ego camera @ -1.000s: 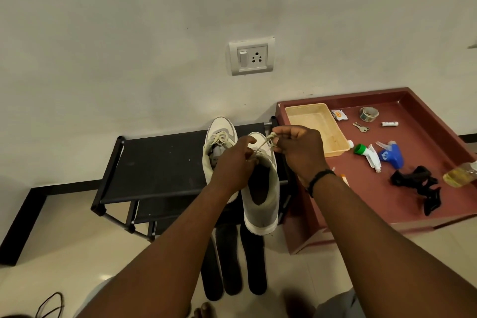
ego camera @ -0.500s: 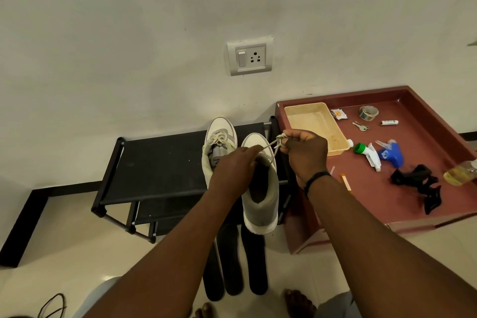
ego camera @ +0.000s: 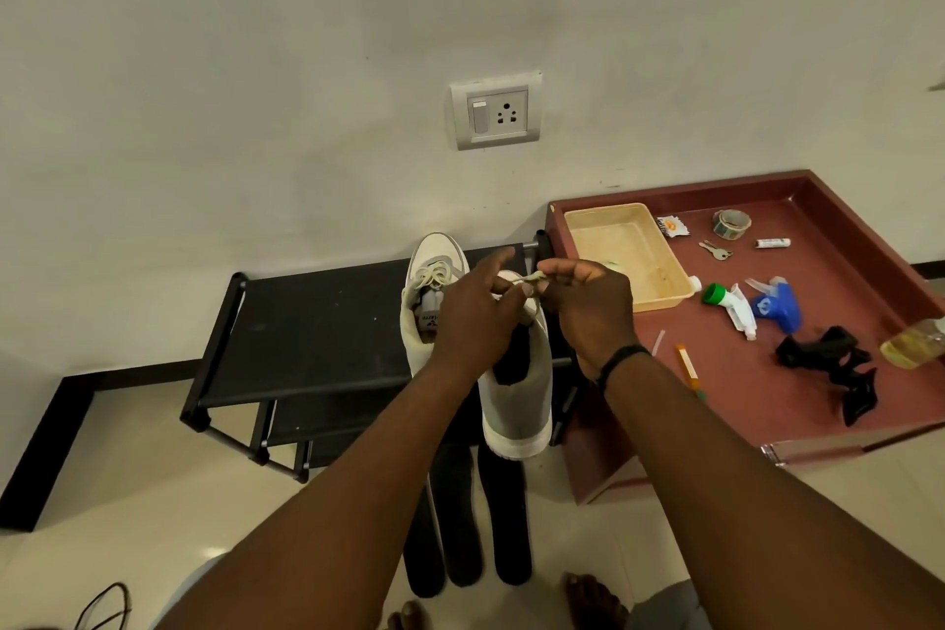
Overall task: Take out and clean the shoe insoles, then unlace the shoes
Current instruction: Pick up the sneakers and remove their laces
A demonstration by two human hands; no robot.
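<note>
Two pale grey-white shoes stand on the black rack [ego camera: 307, 322]. The left shoe [ego camera: 432, 281] keeps its lace bunched on top. Over the right shoe [ego camera: 519, 404], heel toward me, both hands meet. My right hand [ego camera: 588, 307] pinches a bundle of cream lace [ego camera: 534, 277] between thumb and fingers. My left hand [ego camera: 475, 317] lies on the shoe's tongue area, thumb and fingers at the same lace, index finger stretched out. Dark insoles [ego camera: 463, 522] lean on the floor below the rack.
A maroon tray-top table [ego camera: 767, 404] at the right holds a yellow plastic basin [ego camera: 626, 253], spray heads [ego camera: 777, 304], keys, tape, a black clip and a bottle of yellow liquid [ego camera: 913, 345]. A wall socket [ego camera: 496, 110] is above. My bare toes and a black cable [ego camera: 102, 606] are on the floor.
My right hand has come back left toward the shoe with the lace bunched in its fingers. My left hand has lifted its index finger and met the lace.
</note>
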